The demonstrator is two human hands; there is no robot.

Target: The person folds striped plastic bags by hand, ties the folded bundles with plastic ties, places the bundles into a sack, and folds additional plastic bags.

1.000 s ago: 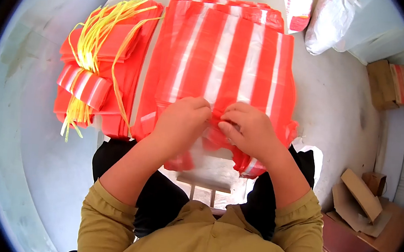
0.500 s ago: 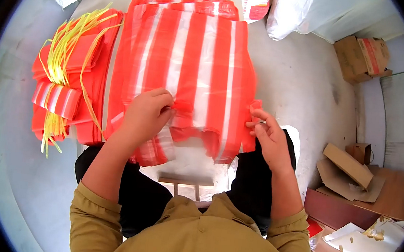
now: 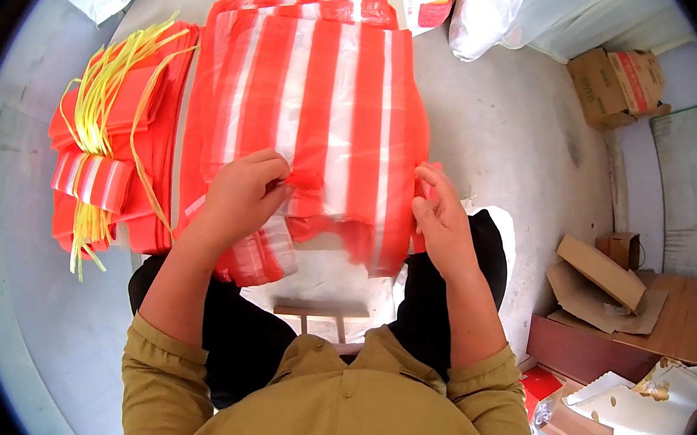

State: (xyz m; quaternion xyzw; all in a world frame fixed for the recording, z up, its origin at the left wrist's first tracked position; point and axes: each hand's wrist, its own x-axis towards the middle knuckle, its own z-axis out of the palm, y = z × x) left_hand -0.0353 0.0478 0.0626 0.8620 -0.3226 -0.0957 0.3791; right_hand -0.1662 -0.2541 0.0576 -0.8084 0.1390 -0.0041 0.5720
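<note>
A thick stack of red-and-white striped plastic bags [image 3: 316, 115] lies in front of me, cut-out handle ends toward my body. My left hand [image 3: 243, 196] is closed, pinching a gathered red piece of the top bag near its lower middle. At the stack's right edge, my right hand [image 3: 445, 222] has thumb and index finger bent around the red side of a bag. Below my left hand, a folded striped handle end [image 3: 258, 259] hangs over the front edge.
To the left lie red folded bags [image 3: 149, 217], yellow ties [image 3: 96, 113] and a small striped bundle [image 3: 91, 180]. White packages [image 3: 486, 18] sit at the back. Cardboard boxes [image 3: 617, 88] stand at right, with an opened carton [image 3: 604, 285] on a brown surface [image 3: 688, 318].
My right hand has moved slightly left and up along the bag's edge, its fingers drawing closer to the plastic. My left hand keeps its pinch. The whole view has shifted a little.
</note>
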